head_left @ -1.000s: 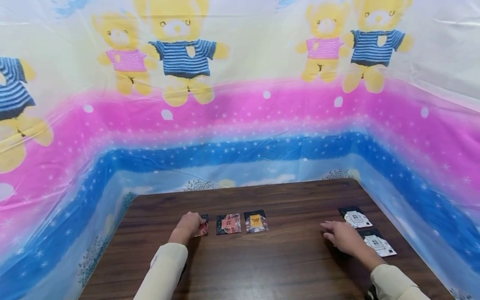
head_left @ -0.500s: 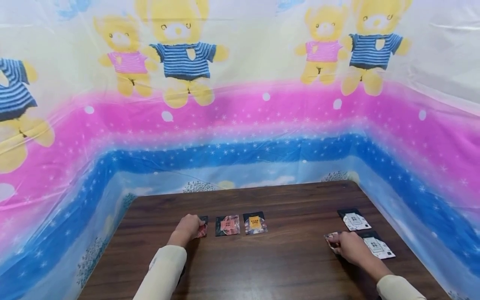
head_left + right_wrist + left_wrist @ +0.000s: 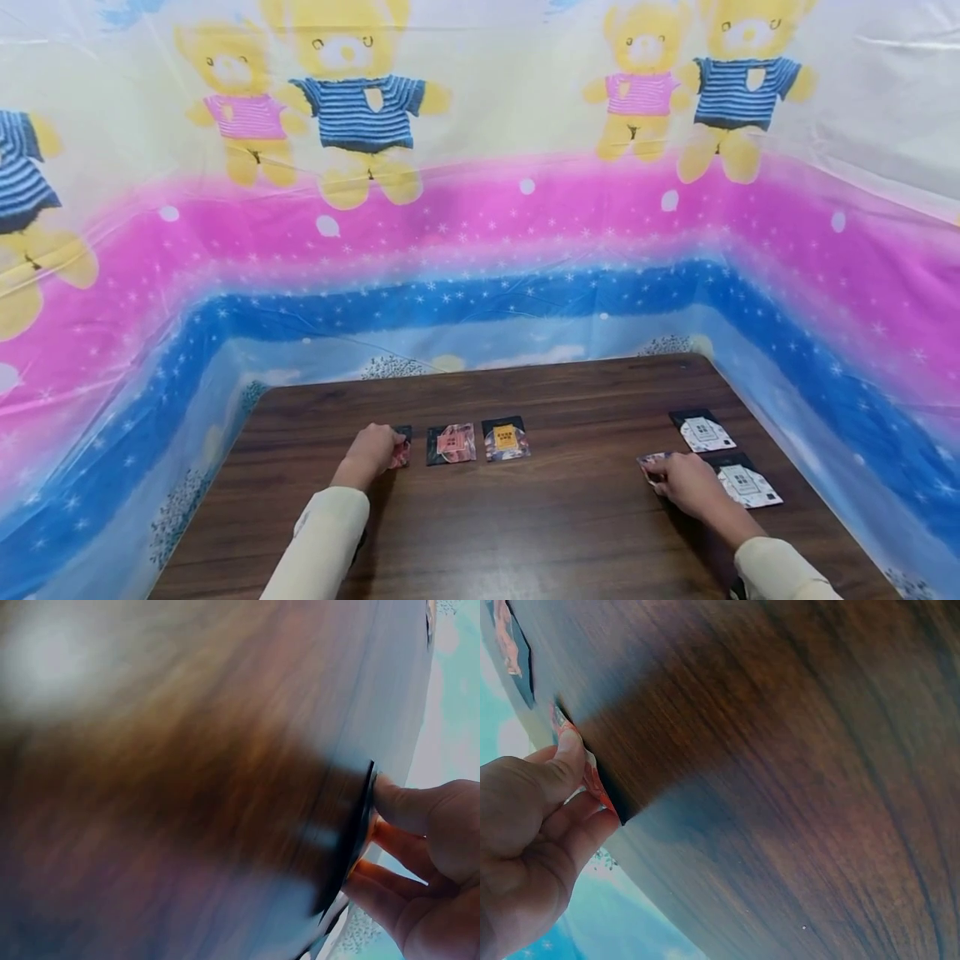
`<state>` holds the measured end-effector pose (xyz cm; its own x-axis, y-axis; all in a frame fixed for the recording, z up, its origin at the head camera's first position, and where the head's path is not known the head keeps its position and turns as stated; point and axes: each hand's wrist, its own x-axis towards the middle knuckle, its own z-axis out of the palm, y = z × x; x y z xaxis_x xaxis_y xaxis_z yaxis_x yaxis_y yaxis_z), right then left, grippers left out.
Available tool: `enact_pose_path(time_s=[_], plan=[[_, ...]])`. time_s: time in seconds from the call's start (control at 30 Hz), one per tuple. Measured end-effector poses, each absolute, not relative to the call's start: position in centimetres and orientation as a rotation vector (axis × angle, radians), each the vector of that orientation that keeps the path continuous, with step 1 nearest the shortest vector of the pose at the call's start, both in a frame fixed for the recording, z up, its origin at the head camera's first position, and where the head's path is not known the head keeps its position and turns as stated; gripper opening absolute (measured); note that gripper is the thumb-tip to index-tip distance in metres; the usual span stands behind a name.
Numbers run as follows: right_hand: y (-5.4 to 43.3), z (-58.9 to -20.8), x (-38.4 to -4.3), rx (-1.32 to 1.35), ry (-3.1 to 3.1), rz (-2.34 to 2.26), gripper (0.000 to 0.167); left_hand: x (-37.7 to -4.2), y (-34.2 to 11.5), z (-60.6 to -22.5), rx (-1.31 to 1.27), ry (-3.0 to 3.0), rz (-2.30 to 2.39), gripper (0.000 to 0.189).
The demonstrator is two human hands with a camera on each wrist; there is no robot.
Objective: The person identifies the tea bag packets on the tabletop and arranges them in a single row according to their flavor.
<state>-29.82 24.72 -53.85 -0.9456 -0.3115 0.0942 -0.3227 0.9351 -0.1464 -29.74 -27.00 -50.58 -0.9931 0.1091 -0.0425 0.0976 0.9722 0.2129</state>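
My left hand (image 3: 370, 454) pinches a flat red-and-black sachet (image 3: 402, 450) at the left of the row; the hand covers much of it. The left wrist view shows thumb and fingers on either side of this red sachet (image 3: 592, 776), its lower edge right at the table. To the right, my right hand (image 3: 690, 482) grips another sachet (image 3: 651, 463) by its edge, mostly hidden behind the fingers. In the right wrist view that sachet (image 3: 351, 844) appears nearly edge-on and dark, tilted close over the wood.
A pink-labelled sachet (image 3: 452, 443) and a yellow-labelled sachet (image 3: 506, 437) lie near the table's middle. Two white-labelled sachets, a far one (image 3: 702, 430) and a near one (image 3: 744, 480), lie by the right edge. A bear-print cloth (image 3: 480, 217) surrounds the brown table (image 3: 510, 533).
My right hand's fingers, earlier extended with no sachet showing, now grip one whose printed end shows beyond the fingertips. My left hand stays on the red sachet. The head view has shifted slightly.
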Motion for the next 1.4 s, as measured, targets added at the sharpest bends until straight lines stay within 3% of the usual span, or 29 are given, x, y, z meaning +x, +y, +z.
enact_pose_path(time_s=[0.27,1.4], plan=[[22.6,-53.9,-30.6,0.457,-3.029,0.240,0.033,-29.6,-27.1,-50.7,0.173,3.078,0.279,0.041],[15.0,-53.7,-33.1,0.521,-2.999,0.200,0.034,-29.7,-27.2,-51.1,0.125,3.073,0.261,0.042]])
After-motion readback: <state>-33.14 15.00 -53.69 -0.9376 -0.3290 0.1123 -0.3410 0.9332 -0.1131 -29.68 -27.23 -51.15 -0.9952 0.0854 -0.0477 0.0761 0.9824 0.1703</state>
